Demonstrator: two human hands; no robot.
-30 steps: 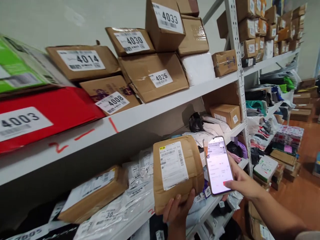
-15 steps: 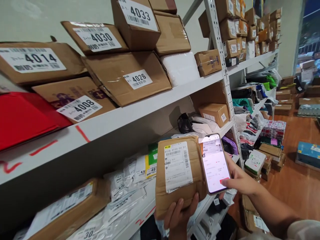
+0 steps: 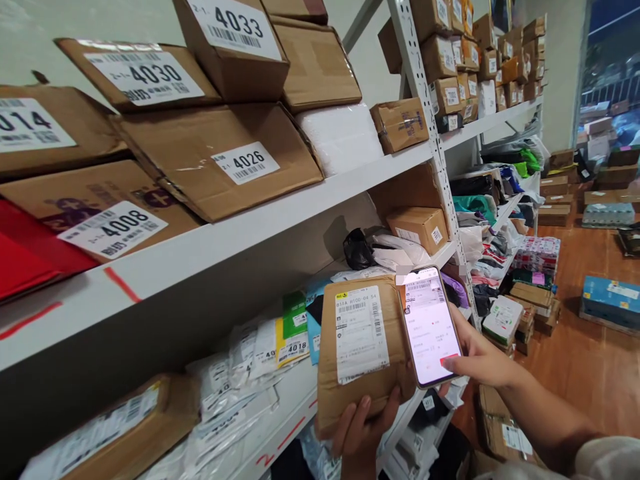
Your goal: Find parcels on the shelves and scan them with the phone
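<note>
My left hand [image 3: 364, 427] grips the bottom of a brown cardboard parcel [image 3: 327, 347], its fingers over the front face. A white shipping label [image 3: 363, 337] faces me on the parcel. Close against the parcel's right side, my right hand [image 3: 473, 357] holds a smartphone [image 3: 429, 333] upright. The thumb lies over a red button at the foot of the lit screen. On that screen a picture of a label shows at the top, with lines of text below. Fingers behind the phone are mostly hidden.
A white metal shelf [image 3: 260, 207] carries boxes numbered 4030 [image 3: 150, 77], 4033 [image 3: 240, 30] and 4026 [image 3: 247, 163]. Beneath it lie plastic-wrapped packages [image 3: 240, 380] and a long box [image 3: 170, 413]. Further right, more stacked parcels fill a second rack [image 3: 500, 127]. A blue box [image 3: 610, 303] sits on the wooden floor [image 3: 560, 353].
My view has shifted right, so the shelf and its boxes slide left. Both hands keep the parcel and phone together; the parcel has moved slightly right towards the phone.
</note>
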